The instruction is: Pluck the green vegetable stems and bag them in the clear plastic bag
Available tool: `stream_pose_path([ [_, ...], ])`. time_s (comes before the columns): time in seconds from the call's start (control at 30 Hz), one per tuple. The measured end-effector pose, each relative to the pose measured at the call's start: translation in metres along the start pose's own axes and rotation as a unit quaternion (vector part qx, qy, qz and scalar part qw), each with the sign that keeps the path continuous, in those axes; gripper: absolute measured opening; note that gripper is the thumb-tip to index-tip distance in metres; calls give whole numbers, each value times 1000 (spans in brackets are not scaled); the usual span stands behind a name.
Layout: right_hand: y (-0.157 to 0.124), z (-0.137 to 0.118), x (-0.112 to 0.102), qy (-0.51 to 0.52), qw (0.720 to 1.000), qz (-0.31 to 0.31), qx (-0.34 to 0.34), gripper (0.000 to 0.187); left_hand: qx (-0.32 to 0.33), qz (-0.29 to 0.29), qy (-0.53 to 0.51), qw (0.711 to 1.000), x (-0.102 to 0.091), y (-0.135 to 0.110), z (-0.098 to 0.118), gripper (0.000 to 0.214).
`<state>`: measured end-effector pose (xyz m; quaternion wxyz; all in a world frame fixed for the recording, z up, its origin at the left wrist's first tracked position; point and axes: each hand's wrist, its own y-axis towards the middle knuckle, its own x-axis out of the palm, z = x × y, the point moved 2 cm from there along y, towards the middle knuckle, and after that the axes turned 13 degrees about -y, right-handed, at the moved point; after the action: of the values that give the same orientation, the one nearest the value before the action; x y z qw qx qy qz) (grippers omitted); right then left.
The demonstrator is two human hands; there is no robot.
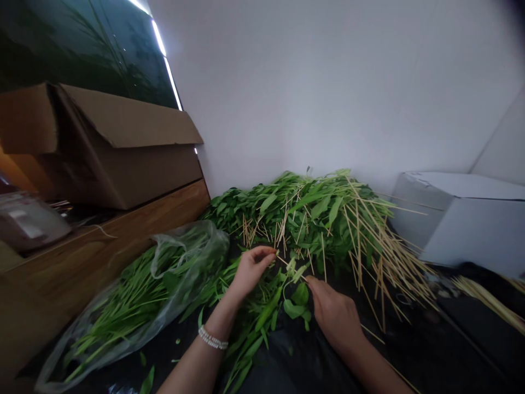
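Note:
My left hand (pixel 250 271) is closed in a pinch, fingertips on a thin bamboo skewer (pixel 287 265) that runs across to my right hand (pixel 334 314). The right hand is closed too, pinching the other end of that skewer, with green leaves (pixel 297 298) threaded or hanging between the two hands. A bead bracelet (pixel 212 338) circles my left wrist. Just beyond the hands lies a big heap of leafy greens (pixel 311 219) stuck on many skewers (pixel 381 257).
A clear plastic bag of loose greens (pixel 139 295) lies at the left on the black sheet (pixel 430 350). A wooden ledge (pixel 123 235) with a cardboard box (pixel 123 153) rises at the left. A white box (pixel 463 219) stands at the right by the wall.

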<state>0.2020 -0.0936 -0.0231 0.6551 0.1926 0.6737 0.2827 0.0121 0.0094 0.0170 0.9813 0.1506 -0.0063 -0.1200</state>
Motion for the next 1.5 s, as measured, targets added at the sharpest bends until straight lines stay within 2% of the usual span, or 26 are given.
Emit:
stream_pose_path([
  [0.13,0,-1,-1,13,1000,14,-5,32,-34,1,-49,998,-3,1,0,26],
  [0.27,-1,-1,-2,13,999,24,-20,33,-89,-22,-118,989,-6,0,-1,30],
  [0.4,-1,-3,-2,16,999,6,-32,34,-125,-51,-136,981,-8,-1,1,33],
  [0.63,-1,-5,-2,10,999,-13,-41,34,-124,-114,-96,981,1,-4,2,32],
  [0.73,0,-6,-3,16,999,-15,-33,33,-109,-117,-96,982,6,-6,1,30],
  [0.83,1,-6,-4,32,999,-10,-30,33,-100,-155,-92,979,11,-8,1,39],
  [0.9,1,-5,-3,43,999,-1,-30,33,-80,-173,-57,980,12,-8,2,34],
  [0.93,1,-5,-3,49,998,4,-27,33,-62,-162,-38,984,11,-7,2,29],
  [1.07,4,1,-5,74,997,24,-2,31,-9,-29,-18,999,0,-1,6,23],
  [1.13,6,7,-8,96,994,38,29,30,-6,-1,-16,1000,-5,1,5,26],
  [1.23,8,18,-12,142,982,54,114,28,-3,-36,49,998,-7,2,-2,33],
  [1.33,10,25,-14,177,966,51,180,27,25,-80,187,979,-6,-2,-9,22],
  [1.43,9,24,-13,197,961,46,189,28,67,-94,306,945,-2,-6,-7,23],
  [1.5,9,21,-11,212,959,39,186,28,82,-87,324,938,0,-8,-1,26],
])
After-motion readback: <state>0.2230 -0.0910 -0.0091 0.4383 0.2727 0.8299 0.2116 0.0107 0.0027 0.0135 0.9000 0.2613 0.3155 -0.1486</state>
